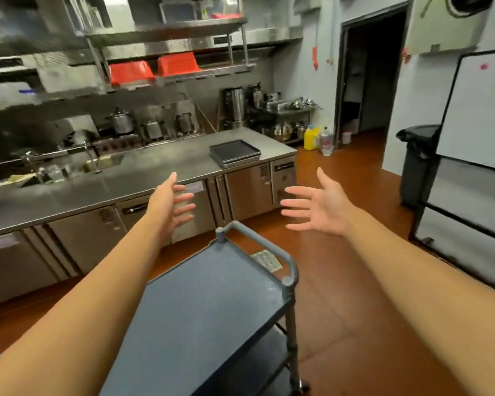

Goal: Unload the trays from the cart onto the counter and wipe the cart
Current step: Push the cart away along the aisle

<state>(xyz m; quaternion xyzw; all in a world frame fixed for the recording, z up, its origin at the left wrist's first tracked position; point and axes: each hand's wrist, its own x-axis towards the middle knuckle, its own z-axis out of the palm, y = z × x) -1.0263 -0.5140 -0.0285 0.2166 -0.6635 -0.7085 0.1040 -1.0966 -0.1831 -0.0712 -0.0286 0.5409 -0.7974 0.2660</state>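
Steel counter runs along the left w/ fridge doors under it, orange-brown floor below. Stack of dark trays sits on the counter near its right end, square to the edge. Grey cart is right in front of me, well apart from the counter; its top shelf shows nothing on it, handle bar at the far end, lower shelves partly visible on the right side.

Both my arms are stretched fwd over the cart. Left hand fingers spread, palm facing right, holding nothing. Right hand same, splayed, palm facing left, holding nothing. Hands are apart, not touching cart or trays.

Bkgd: red bins on the overhead shelf, black trash bin far right, yellow jug on the floor by the doorway.
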